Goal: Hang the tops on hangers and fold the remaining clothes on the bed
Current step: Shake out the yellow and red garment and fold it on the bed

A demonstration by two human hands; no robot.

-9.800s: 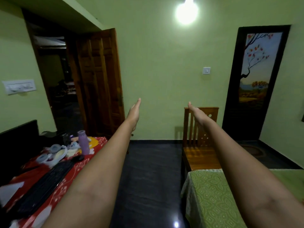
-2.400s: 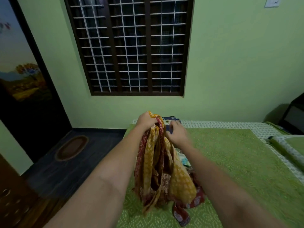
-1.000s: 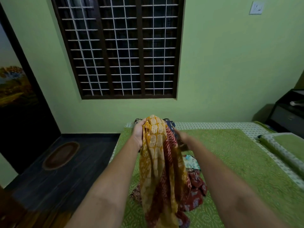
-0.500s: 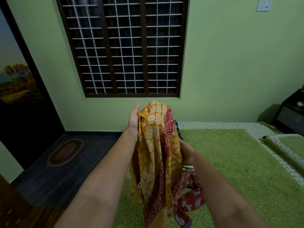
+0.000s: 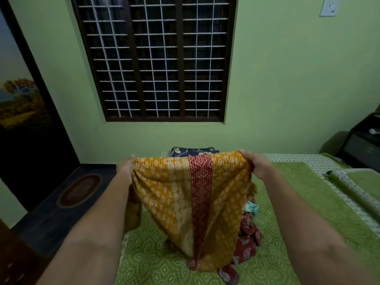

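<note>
I see the bed under my hands; red clothes beneath my right hand, navy cloth beyond.

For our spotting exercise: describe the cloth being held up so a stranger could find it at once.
Start at the barred window, then drop to the green bed below it. Over the bed, the left hand and right hand stretch a mustard cloth; unlike the red clothes heaped beside it, one red stripe runs down its middle.

Two hands: left hand, right hand. One mustard cloth. One bed. One window.
</note>
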